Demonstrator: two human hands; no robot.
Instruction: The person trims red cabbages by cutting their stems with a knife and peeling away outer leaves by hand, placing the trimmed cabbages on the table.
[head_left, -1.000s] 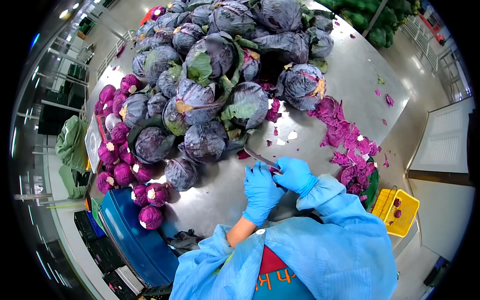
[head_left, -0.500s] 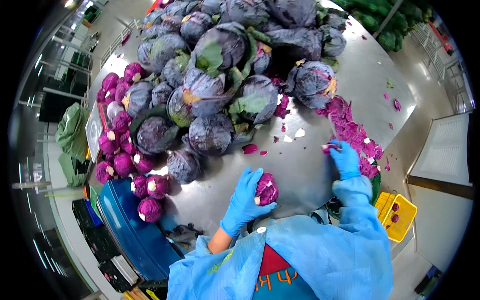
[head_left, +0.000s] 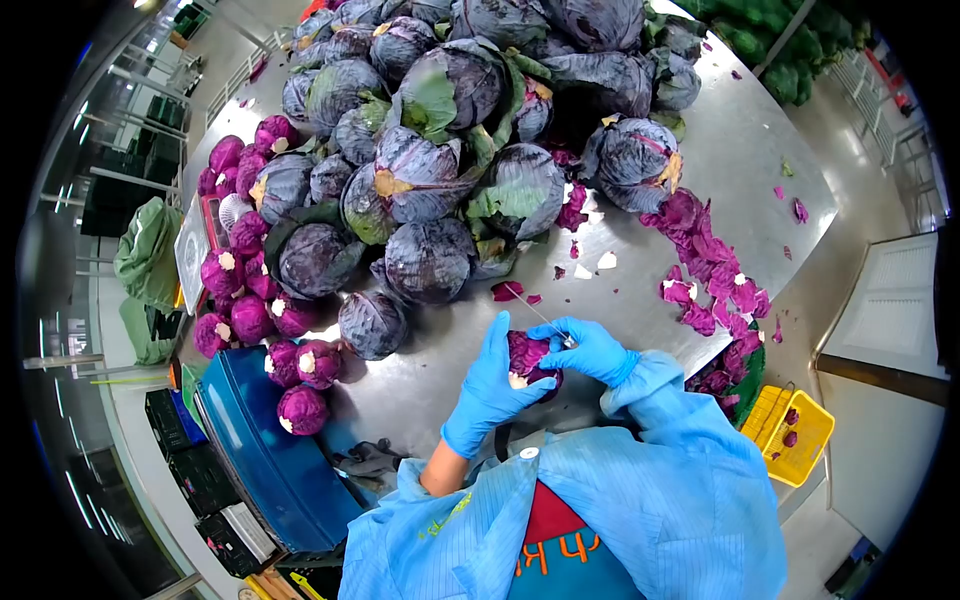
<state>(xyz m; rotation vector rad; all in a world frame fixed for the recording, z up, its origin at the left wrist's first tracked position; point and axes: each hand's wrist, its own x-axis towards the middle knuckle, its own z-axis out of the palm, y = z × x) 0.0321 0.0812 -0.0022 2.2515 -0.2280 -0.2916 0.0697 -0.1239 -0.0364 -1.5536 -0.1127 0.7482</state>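
A small trimmed red cabbage (head_left: pixel 528 358) is gripped by the left hand (head_left: pixel 492 385), blue-gloved, fingers curled round its left and underside; the cabbage is held just above the near edge of the steel table (head_left: pixel 720 150), close to the body. A knife (head_left: pixel 537 314) is held in the right hand (head_left: pixel 592 349), also gloved, fingers closed round the handle; the handle itself is hidden inside the fist, only the thin blade is seen, running up and left from the cabbage top. Whether the blade is touching or cutting into the cabbage cannot be told. The lower part of the cabbage is covered by the left fingers. A large heap of untrimmed cabbages (head_left: pixel 440 150) is piled on the far half of the table, its top cut off by the frame edge. Trimmed purple heads (head_left: pixel 250 300) are lined along the left side, some partly hidden behind the heap. A blue crate (head_left: pixel 265 470) is seen at lower left, its inside not visible. Peeled purple leaves (head_left: pixel 715 270) are strewn to the right, trailing off the table edge toward a yellow basket (head_left: pixel 800 430), partly hidden by the blue sleeve (head_left: pixel 680 440). White stem chips (head_left: pixel 606 261) lie near the heap.
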